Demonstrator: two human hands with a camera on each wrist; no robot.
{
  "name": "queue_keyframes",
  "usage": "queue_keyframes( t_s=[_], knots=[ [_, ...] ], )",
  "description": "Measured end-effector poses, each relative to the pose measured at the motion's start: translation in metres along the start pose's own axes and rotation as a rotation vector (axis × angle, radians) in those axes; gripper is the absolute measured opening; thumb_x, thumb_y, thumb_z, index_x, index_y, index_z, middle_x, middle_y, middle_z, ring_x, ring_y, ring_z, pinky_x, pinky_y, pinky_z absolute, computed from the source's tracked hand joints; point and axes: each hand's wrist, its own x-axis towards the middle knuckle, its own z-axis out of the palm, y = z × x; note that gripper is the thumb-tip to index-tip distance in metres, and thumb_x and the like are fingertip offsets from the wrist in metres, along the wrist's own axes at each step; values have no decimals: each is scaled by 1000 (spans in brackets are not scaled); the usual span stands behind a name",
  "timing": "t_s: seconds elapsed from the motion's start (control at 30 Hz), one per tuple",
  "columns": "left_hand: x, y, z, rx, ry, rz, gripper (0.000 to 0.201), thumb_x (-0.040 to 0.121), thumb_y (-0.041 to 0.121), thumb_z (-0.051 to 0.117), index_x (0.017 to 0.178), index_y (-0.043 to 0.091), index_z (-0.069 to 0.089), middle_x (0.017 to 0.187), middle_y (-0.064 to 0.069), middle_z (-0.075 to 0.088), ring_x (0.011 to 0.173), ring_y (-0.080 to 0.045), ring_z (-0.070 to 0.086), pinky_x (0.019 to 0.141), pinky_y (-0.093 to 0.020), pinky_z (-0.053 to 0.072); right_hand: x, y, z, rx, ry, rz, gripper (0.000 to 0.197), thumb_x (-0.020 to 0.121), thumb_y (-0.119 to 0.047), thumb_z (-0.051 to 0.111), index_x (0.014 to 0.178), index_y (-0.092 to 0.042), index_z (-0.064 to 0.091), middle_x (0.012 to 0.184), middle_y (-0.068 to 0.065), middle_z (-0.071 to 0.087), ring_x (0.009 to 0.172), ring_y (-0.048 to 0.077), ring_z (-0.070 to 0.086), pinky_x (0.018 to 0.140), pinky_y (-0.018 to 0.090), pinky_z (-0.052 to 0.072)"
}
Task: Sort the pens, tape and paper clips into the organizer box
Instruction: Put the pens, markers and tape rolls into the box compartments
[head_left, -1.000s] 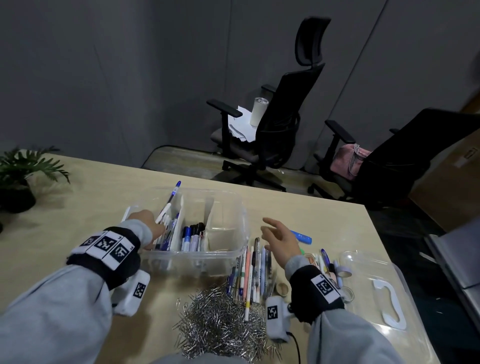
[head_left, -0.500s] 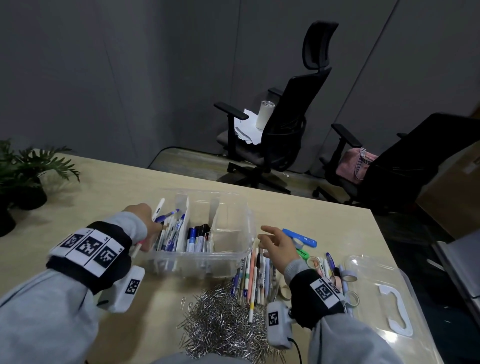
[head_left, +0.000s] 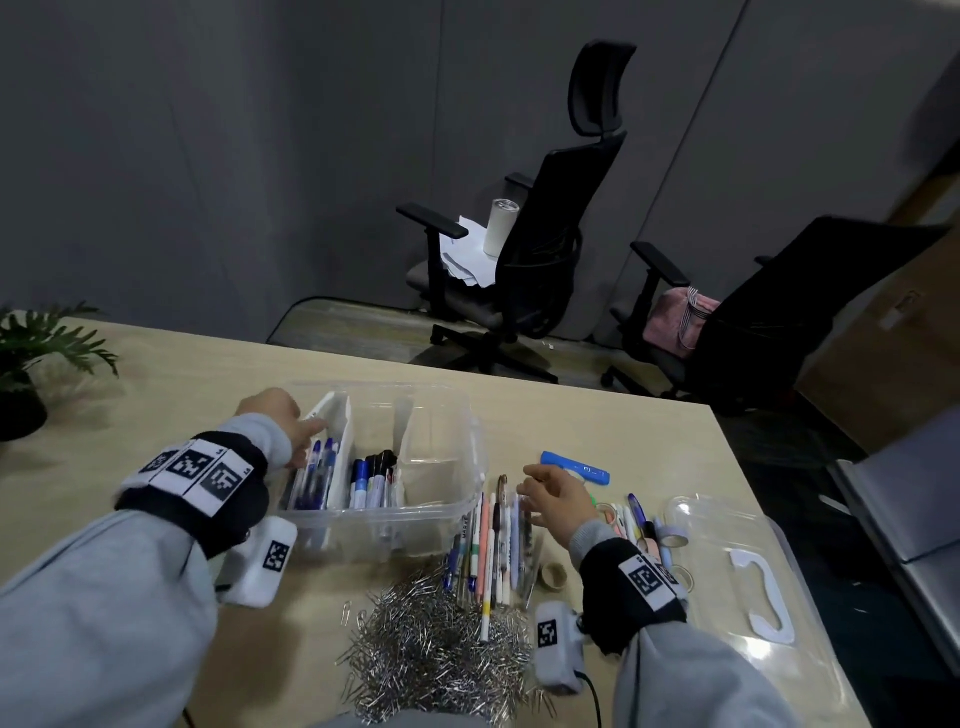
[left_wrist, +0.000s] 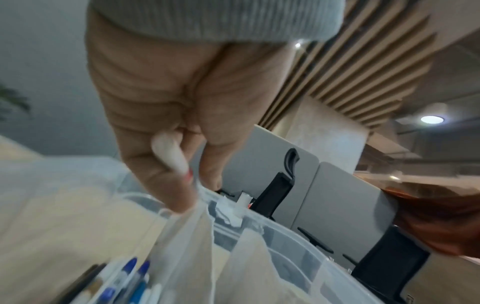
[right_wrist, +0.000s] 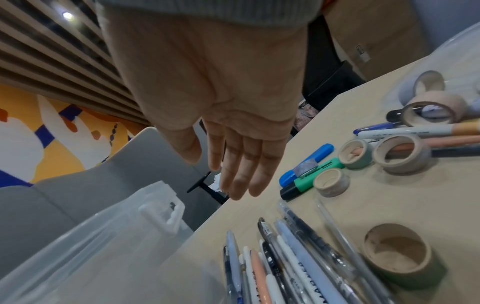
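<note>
From the head camera, the clear plastic organizer box (head_left: 441, 499) with white dividers stands near the middle of the pale wooden table (head_left: 597, 415). The left hand (head_left: 280, 421) reaches over the box's left compartment, where blue-capped pens (head_left: 317, 467) already stand. The right hand (head_left: 558, 499) hovers above a row of slim plastic pens (head_left: 498, 540) lying beside the box's right wall. A heap of silver wire paper clips (head_left: 436, 639) lies by the table's near edge; small tape rolls (head_left: 675, 538) sit toward its right edge.

In the left wrist view, the fingers (left_wrist: 161, 174) curl around a smooth white pen (left_wrist: 170, 154) at its upper end, above the box rim; motion blur hides detail.

In the right wrist view, that hand's fingers (right_wrist: 241, 170) hang straight and relaxed, holding nothing.

The pens look light, stiff and slick, best pinched mid-barrel. The clips would probably snag together; scooping suits them. The tape rolls' cardboard cores invite a fingertip pinch.
</note>
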Motion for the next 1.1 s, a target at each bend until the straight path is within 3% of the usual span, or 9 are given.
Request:
queue_keyframes(
  t_s=[0.07, 0.17, 0.23, 0.37, 0.5, 0.67, 0.8, 0.9, 1.1],
  knots=[
    [-4, 3, 6, 150, -34, 3, 31, 92, 35, 55, 89, 5, 49, 89, -13, 63, 80, -28, 63, 72, -33, 48, 5, 10, -8, -40, 78, 30, 19, 94, -20, 53, 112, -17, 59, 96, 4, 66, 85, 21, 64, 81, 40, 54],
    [-6, -3, 22, 320, -67, 14, 38, 94, 37, 48, 106, 1, 54, 97, -14, 57, 82, -26, 51, 72, -30, 39, 7, 31, -27, -179, 216, 123, 24, 89, -16, 52, 110, -14, 62, 82, 4, 63, 70, 20, 56, 69, 33, 49],
    [-7, -12, 37, 296, -59, 28, 36, 95, 32, 48, 114, 2, 54, 110, -17, 61, 88, -29, 55, 75, -30, 40, 1, 47, -42, -381, 242, 221, 24, 89, -15, 52, 111, -17, 61, 91, 4, 60, 80, 19, 54, 74, 21, 41],
    [-11, -23, 59, 198, 53, 94, 26, 95, 20, 46, 114, 8, 59, 113, -17, 64, 90, -30, 59, 80, -33, 47, -12, 85, -57, -612, 268, 341, 32, 90, -14, 52, 121, -15, 60, 132, 12, 48, 119, 27, 51, 99, 26, 39],
    [-9, -26, 61, 82, 166, 196, 29, 93, 17, 45, 118, 16, 59, 116, -12, 64, 96, -31, 60, 83, -37, 49, -24, 114, -55, -721, 260, 377, 38, 89, -17, 53, 127, -15, 54, 129, 9, 56, 117, 27, 55, 98, 30, 43],
    [-13, -25, 62, 65, 175, 184, 30, 92, 15, 45, 118, 17, 60, 113, -13, 65, 84, -28, 57, 77, -32, 47, -25, 121, -49, -772, 343, 306, 47, 84, -21, 57, 130, -17, 48, 139, 9, 43, 124, 28, 47, 104, 34, 41],
    [-13, -25, 61, 74, 167, 153, 31, 92, 16, 42, 117, 19, 61, 100, -12, 65, 70, -26, 55, 64, -28, 43, -29, 122, -56, -872, 503, 388, 51, 80, -33, 66, 123, -14, 45, 123, 11, 45, 116, 30, 46, 96, 36, 40],
    [-13, -24, 61, 89, 154, 135, 31, 93, 18, 41, 118, 19, 60, 86, -7, 59, 58, -19, 53, 54, -25, 39, -30, 127, -59, -925, 481, 456, 50, 85, -37, 60, 125, -14, 42, 128, 10, 44, 118, 28, 45, 98, 35, 37],
    [-18, -19, 59, 83, 135, 110, 32, 94, 17, 38, 116, 19, 61, 82, -6, 58, 57, -19, 52, 53, -24, 38, -28, 129, -53, -922, 444, 419, 42, 91, -30, 49, 131, -16, 40, 134, 10, 44, 122, 30, 44, 98, 36, 37]
  ],
)
